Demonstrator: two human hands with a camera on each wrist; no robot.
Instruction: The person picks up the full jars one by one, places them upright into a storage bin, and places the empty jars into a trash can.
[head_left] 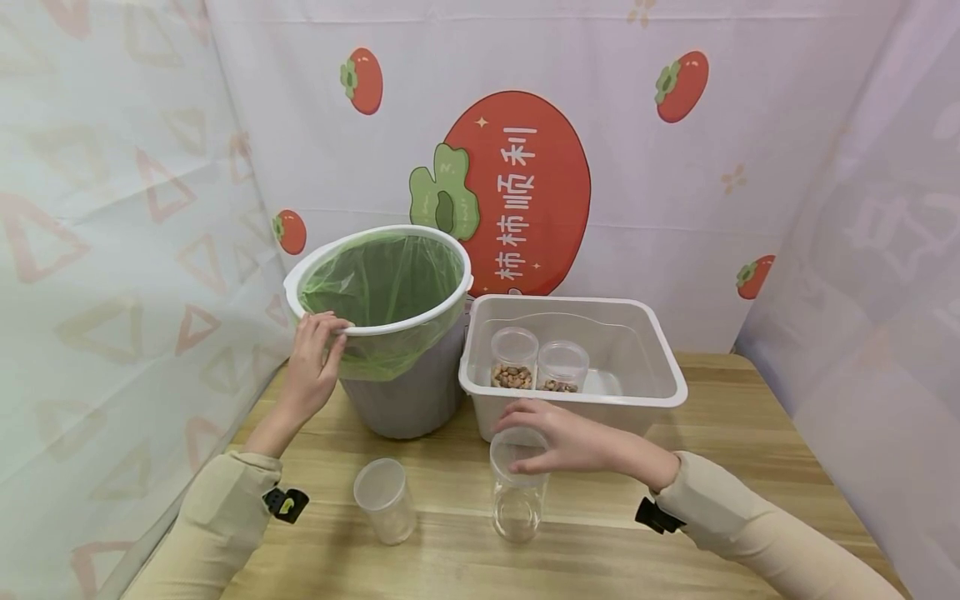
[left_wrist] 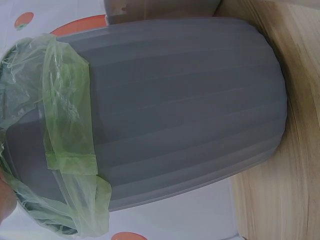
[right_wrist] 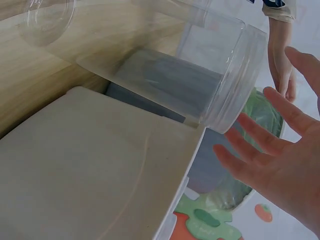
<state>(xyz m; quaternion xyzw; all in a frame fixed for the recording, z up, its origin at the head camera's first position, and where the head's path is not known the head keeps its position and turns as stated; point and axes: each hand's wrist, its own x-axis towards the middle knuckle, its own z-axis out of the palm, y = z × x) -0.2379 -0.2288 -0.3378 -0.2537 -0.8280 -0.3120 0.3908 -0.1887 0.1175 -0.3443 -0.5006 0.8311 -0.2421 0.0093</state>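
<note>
A grey trash bin (head_left: 405, 396) with a white rim and a green liner bag (left_wrist: 70, 110) stands at the left. My left hand (head_left: 311, 358) holds its near-left rim, the fingers over the edge and the thumb outside. In the left wrist view only a sliver of that hand shows. A tall clear jar (head_left: 519, 500) with a translucent lid (right_wrist: 237, 80) stands upright before the beige tub. Around the lid's level my right hand (head_left: 558, 437) is spread, fingers apart, and the right wrist view shows a gap between fingertips and lid. The jar looks see-through, with no contents visible.
A smaller translucent jar (head_left: 386, 500) stands left of the tall one, in front of the bin. Inside the beige tub (head_left: 573, 408) are two lidded jars, a left jar (head_left: 514, 358) and a right jar (head_left: 562, 367), both with brown nut-like pieces. A patterned curtain (head_left: 645, 208) hangs behind the wooden table (head_left: 600, 550).
</note>
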